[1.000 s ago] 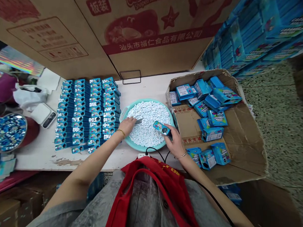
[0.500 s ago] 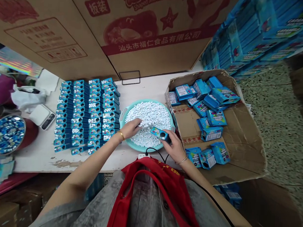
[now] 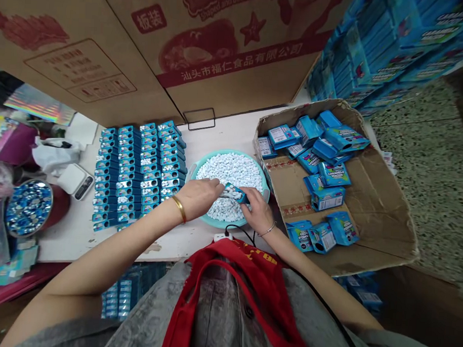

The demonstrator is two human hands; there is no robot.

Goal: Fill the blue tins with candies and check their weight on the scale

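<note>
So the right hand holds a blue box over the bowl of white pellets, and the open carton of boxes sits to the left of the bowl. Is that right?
Not quite: the carton sits to the right of the bowl, as the head view shows. The right hand does hold a blue box over the white pellets.

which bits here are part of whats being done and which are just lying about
Likely in the job:
blue candy box, held in the right hand, left hand over it
white candies in the turquoise basin
rows of blue boxes
Caramelo boxes in the cut-down carton

Seemingly just lying about:
white scale
pot of shiny blue pieces
white plastic bag
</note>
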